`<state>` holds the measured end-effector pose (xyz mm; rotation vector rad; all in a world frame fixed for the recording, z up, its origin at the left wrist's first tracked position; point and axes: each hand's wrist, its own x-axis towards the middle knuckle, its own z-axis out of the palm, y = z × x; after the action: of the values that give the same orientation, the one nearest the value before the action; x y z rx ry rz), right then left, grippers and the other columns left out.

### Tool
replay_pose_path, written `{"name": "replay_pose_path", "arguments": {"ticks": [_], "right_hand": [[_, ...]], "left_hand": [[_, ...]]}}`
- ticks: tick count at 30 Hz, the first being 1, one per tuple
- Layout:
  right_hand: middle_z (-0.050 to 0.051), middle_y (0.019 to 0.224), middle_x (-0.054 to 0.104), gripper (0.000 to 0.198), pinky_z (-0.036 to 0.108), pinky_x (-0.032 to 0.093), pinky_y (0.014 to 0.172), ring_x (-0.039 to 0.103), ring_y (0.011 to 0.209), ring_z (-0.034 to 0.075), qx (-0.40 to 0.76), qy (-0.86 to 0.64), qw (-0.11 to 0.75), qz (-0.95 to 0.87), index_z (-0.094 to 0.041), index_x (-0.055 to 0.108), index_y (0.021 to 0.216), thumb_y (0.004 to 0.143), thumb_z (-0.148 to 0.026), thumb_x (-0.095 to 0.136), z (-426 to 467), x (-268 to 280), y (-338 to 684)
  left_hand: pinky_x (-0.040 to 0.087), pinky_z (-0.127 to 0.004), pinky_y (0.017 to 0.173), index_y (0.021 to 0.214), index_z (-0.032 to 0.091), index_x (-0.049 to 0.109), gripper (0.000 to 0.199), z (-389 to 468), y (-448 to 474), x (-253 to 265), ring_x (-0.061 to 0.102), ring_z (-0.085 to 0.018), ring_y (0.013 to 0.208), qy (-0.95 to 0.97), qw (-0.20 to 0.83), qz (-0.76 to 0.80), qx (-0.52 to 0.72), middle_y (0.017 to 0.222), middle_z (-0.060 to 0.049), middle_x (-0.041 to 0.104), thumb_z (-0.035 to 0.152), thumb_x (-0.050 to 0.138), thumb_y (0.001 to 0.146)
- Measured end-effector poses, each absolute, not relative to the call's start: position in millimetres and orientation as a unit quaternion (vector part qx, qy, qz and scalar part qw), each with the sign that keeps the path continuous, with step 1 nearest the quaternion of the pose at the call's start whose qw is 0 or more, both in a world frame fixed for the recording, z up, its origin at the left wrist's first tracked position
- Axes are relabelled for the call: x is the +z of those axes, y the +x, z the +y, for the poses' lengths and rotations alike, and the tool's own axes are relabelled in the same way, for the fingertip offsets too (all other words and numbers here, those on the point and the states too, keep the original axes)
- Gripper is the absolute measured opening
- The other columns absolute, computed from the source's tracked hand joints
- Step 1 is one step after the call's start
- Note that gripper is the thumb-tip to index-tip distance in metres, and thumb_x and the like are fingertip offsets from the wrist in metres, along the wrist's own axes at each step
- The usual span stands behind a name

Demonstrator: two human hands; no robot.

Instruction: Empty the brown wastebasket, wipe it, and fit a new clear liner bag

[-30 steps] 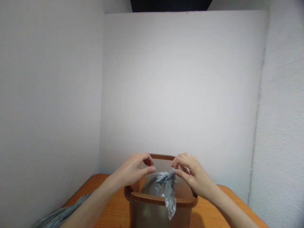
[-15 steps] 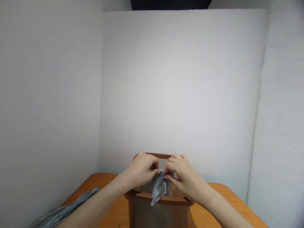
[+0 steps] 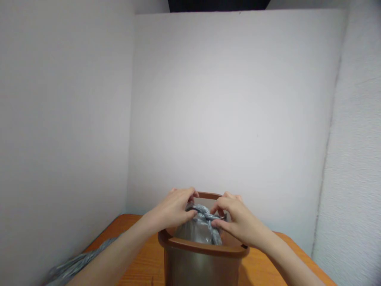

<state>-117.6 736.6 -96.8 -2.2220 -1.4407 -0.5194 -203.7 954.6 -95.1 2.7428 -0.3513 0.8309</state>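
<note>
Left hand: the left hand (image 3: 174,208) is curled over the top of the grey crinkled plastic bag (image 3: 196,230), thumb and fingers pinched shut on a twisted strand of its neck.
Right hand: the right hand (image 3: 235,220) mirrors it, fingers closed on the other end of the same strand.
Bag: sits inside the brown-rimmed translucent plastic bin (image 3: 202,250), directly below and between both hands.
Key relation: the gathered strand (image 3: 208,215) runs roughly level from one hand to the other, its long axis crosswise to the forearms; each hand is at one end, neither clearly nearer.
Bin: stands on the orange wooden surface (image 3: 143,262), just below the hands.
Beyond the left hand: a grey crumpled sheet (image 3: 77,264) lies well apart, out past the left forearm.
</note>
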Motion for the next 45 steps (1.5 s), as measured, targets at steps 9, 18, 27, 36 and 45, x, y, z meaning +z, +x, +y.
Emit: {"name": "replay_pose_path", "arguments": {"ticks": [9,18,27,36,45], "right_hand": [[0.002,0.082,0.063,0.017,0.039,0.036,0.087,0.054,0.088,0.021,-0.185,-0.778,0.304,-0.518,-0.022,0.063,0.08,0.092,-0.034,0.059,722,-97,-94],[0.001,0.097,0.058,0.029,0.036,0.043,0.083,0.054,0.089,0.021,-0.106,-0.767,0.383,-0.503,-0.024,0.053,0.103,0.087,-0.047,0.06,719,-112,-97],[0.002,0.086,0.063,0.024,0.037,0.04,0.08,0.056,0.087,0.021,-0.166,-0.747,0.34,-0.547,-0.022,0.062,0.083,0.073,-0.003,0.051,725,-96,-113],[0.005,0.097,0.063,0.012,0.035,0.042,0.081,0.058,0.092,0.021,-0.07,-0.692,0.458,-0.555,-0.022,0.057,0.072,0.082,-0.014,0.057,701,-101,-102],[0.008,0.11,0.065,0.028,0.04,0.044,0.087,0.058,0.104,0.027,-0.107,-0.733,0.445,-0.502,-0.025,0.058,0.099,0.09,-0.05,0.051,685,-107,-113]], "left_hand": [[0.039,-0.027,0.07,0.076,0.019,0.065,0.023,976,-196,-88,0.061,-0.018,0.075,0.928,0.167,-0.083,0.324,0.076,-0.001,0.069,0.036,0.056,0.089],[0.051,-0.03,0.089,0.1,0.018,0.059,0.022,1004,-187,-104,0.064,-0.018,0.098,0.892,0.282,-0.068,0.347,0.1,-0.006,0.071,0.02,0.038,0.092],[0.029,-0.047,0.112,0.122,0.016,0.042,0.047,979,-222,-101,0.042,-0.025,0.128,0.81,0.068,-0.065,0.58,0.13,-0.014,0.05,-0.002,0.042,0.078],[0.011,-0.056,0.116,0.085,0.022,0.066,0.005,998,-227,-90,0.045,-0.028,0.128,0.91,-0.097,-0.16,0.369,0.12,-0.003,0.061,0.016,0.066,0.086],[0.015,-0.045,0.115,0.091,0.021,0.057,0.012,991,-260,-90,0.058,-0.018,0.107,0.923,-0.024,-0.187,0.335,0.098,0.001,0.067,0.014,0.049,0.096]]}}
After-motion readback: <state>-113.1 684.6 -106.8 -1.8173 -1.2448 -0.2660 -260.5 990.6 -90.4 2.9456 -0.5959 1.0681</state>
